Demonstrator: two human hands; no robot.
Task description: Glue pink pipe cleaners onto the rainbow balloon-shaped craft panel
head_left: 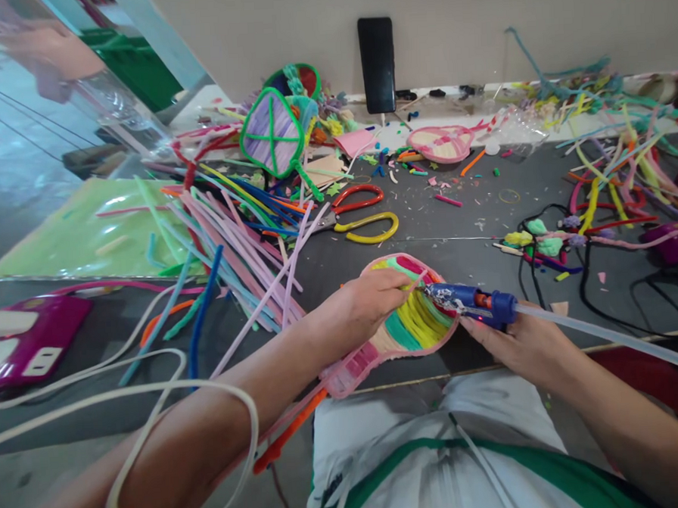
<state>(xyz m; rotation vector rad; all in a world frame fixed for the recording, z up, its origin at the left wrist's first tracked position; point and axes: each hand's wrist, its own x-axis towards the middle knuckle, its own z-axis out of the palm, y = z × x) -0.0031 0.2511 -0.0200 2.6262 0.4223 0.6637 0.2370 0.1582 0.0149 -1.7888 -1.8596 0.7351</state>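
Gray tabletop [445, 226]: strewn with pipe cleaners [234, 256] and scraps, scissors [341, 227] lying beyond the craft piece
Back wall [282, 37]: black smartphone [377, 66] leaning upright
Striped paddle-shaped craft piece [414, 322]: at the table's near edge, between both hands
Left hand [367, 305]: over the piece, fingertips pinching a pink strand [418, 282]
Right hand [517, 345]: gripping a blue glue gun [492, 306], nozzle near that strand

White garment [442, 487], curved green band [559, 455], pale trousers [359, 427], bare forearms [276, 356]
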